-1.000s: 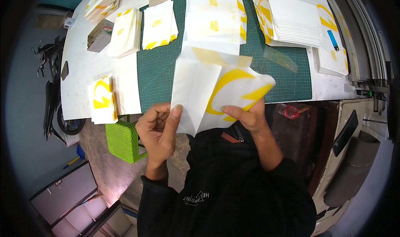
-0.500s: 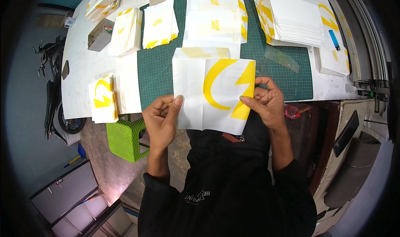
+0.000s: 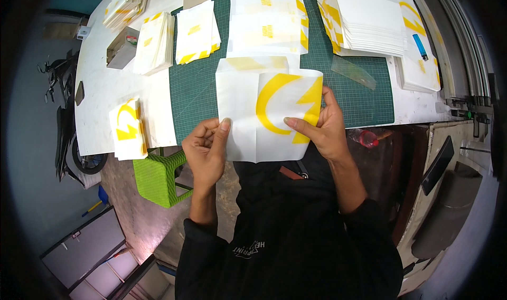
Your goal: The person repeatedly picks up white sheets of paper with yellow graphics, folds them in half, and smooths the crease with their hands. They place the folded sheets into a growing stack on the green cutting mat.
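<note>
A folded white paper point(image 3: 240, 102) with a bold yellow print is held up in front of me, over the table's near edge. Its lower left side is pinched by my left hand point(image 3: 207, 149), thumb on the front. My right hand point(image 3: 328, 128) grips the right side, its thumb lying on the yellow print and its fingers behind, partly hidden. A crease runs down the paper's middle, and the right edge bows. Behind its top a paler flap with faint yellow shows. Beyond lie overlapping white paper pieces point(image 3: 266, 31) with yellow print on the green cutting mat point(image 3: 195, 97).
Stacks of white and yellow papers stand at left point(image 3: 156, 44) and right point(image 3: 369, 23), with a blue lighter point(image 3: 420, 46) on the right one. A smaller stack point(image 3: 127, 128) sits at the table's left edge. Below it is a green stool point(image 3: 158, 178).
My right hand has moved left and its thumb has slid further over the print. The paper's right side now curves inward. The left hand keeps its pinch.
</note>
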Tool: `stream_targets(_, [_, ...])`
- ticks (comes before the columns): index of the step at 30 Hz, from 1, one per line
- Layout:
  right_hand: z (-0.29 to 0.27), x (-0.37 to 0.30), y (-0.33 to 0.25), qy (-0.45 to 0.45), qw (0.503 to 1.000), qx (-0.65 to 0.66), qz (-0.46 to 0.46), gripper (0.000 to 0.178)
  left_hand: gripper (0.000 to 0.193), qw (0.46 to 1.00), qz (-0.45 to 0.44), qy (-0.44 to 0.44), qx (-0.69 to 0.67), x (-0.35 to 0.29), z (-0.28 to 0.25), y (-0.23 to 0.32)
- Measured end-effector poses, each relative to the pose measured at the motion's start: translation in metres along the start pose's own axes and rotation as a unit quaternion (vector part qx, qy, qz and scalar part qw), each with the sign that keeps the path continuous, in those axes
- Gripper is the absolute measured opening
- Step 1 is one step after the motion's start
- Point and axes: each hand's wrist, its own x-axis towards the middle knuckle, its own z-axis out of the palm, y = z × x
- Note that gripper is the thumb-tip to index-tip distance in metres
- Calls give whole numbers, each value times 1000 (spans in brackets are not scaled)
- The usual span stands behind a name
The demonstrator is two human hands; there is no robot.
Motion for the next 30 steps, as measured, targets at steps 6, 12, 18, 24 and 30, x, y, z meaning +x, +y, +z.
stream_targets(6, [-37, -5, -1, 14, 999, -37, 37, 64, 12, 999, -16, 19, -20, -1, -10, -19])
stream_targets(12, [-64, 16, 5, 25, 983, -183, 10, 28, 15, 997, -73, -11, -11, 23, 11, -31])
stream_targets(18, [-61, 54, -2, 56, 914, -401, -27, 13, 15, 976, 61, -29, 206, 63, 18, -69])
stream_targets(24, [-59, 58, 1, 40, 847, -513, -131, 8, 11, 963, 106, -15, 247, 66, 32, -59])
stream_targets(30, [-65, 60, -8, -4, 807, -581, -105, 8, 18, 896, 267, -51, 352, 73, 16, -72])
